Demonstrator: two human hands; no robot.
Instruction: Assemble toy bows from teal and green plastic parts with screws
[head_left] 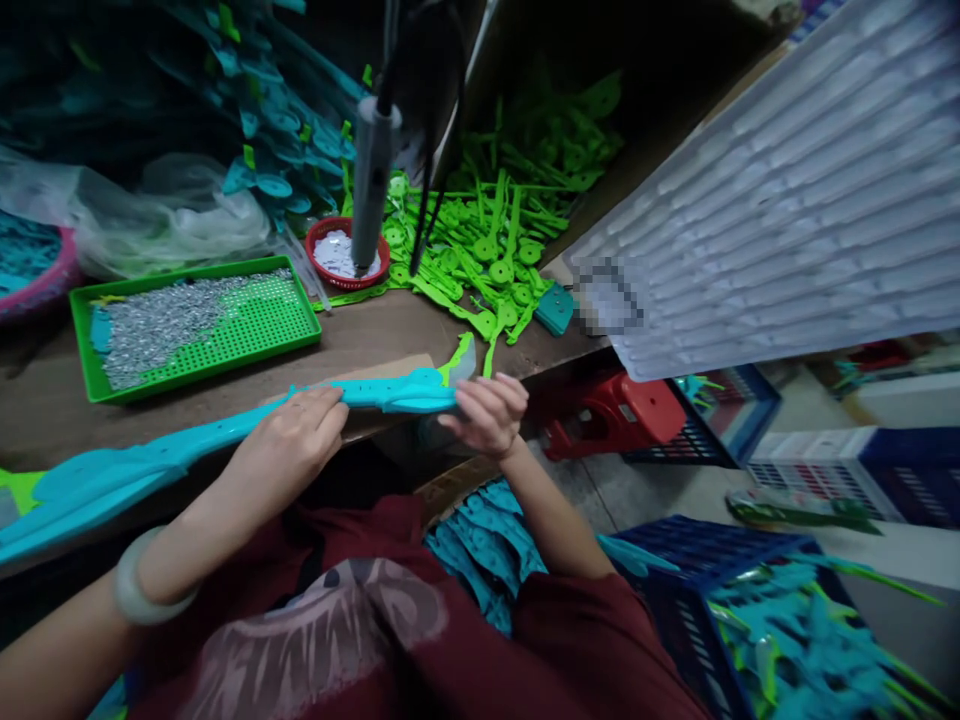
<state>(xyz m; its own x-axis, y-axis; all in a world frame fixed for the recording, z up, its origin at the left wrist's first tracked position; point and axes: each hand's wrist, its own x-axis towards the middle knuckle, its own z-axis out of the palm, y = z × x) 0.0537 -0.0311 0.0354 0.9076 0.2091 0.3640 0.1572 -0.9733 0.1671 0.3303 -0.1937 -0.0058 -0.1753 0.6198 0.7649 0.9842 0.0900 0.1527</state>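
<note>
A long, slightly curved blue plastic piece (225, 428) with lime-green parts at its ends lies across in front of me, along the table's near edge. My left hand (304, 425) is closed over its middle, the fingertips on the top side. Near the right end, my right hand (489, 412) grips the blue piece between thumb and fingers. Just beyond the right fingers a green tip (459, 358) sticks up, with a pale greyish part beside it. The underside of the piece is hidden by my hands.
A green tray (262, 325) of small silvery screws and a red basket (311, 240) of white pieces stand behind. An electric screwdriver (369, 180) hangs above. Green parts (495, 260) are heaped at the back. At right are a ridged white sheet (787, 200), a red stool (645, 405) and a blue crate (679, 620).
</note>
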